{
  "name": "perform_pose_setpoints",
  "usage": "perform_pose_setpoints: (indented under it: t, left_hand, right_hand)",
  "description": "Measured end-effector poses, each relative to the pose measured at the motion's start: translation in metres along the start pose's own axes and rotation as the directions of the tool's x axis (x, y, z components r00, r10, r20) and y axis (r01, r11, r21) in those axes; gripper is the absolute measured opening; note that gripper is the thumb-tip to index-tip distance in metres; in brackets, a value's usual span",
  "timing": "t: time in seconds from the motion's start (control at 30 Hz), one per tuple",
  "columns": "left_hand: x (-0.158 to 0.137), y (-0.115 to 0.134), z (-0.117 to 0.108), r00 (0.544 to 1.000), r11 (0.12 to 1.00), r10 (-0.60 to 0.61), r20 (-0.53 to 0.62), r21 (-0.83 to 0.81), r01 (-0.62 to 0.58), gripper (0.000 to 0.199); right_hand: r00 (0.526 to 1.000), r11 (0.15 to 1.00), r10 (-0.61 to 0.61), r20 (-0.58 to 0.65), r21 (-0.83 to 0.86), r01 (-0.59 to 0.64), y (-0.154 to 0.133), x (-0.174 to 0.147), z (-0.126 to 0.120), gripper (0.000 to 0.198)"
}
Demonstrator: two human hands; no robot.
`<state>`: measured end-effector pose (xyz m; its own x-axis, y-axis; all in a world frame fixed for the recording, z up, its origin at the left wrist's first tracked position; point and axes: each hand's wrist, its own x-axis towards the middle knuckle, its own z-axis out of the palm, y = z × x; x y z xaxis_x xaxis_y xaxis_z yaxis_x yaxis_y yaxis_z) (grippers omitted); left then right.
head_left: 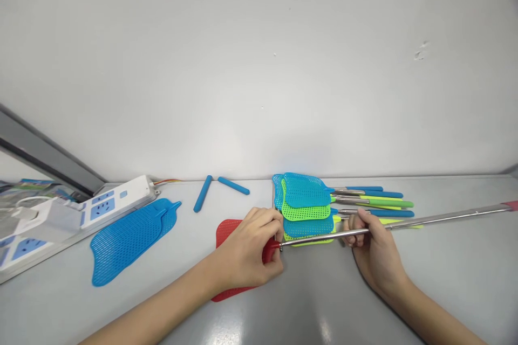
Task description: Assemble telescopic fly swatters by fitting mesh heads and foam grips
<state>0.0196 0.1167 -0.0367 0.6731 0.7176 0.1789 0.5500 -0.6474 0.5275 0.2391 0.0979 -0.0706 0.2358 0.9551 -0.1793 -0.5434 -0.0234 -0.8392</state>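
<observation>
My left hand (257, 250) is closed around the neck of a red fly swatter head (227, 230), covering much of its mesh. A thin telescopic metal rod (324, 237) meets that red neck and runs far to the right, stretched long, up to a red grip (513, 205) at the frame's edge. My right hand (374, 242) pinches the rod between thumb and curled fingers, palm up. Just behind the rod lies a pile of blue and green fly swatters (305, 191), their handles pointing right.
Two blue handle grips (203, 194) (233, 185) lie near the wall. Stacked blue swatter heads (125, 240) rest beside a white power strip (121, 197) with a plugged-in adapter (52, 218). A pale wall (259, 75) rises behind the grey tabletop (315, 302).
</observation>
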Motion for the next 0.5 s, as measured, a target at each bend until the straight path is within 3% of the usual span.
perform_pose_setpoints:
  t: [0.5]
  left_hand:
    - [0.0020, 0.0007, -0.0004, 0.999, 0.999, -0.013, -0.040, 0.030, 0.014, 0.022]
  right_hand:
    - [1.000, 1.000, 0.004, 0.002, -0.006, -0.004, -0.0013, -0.0021, 0.0030, 0.041]
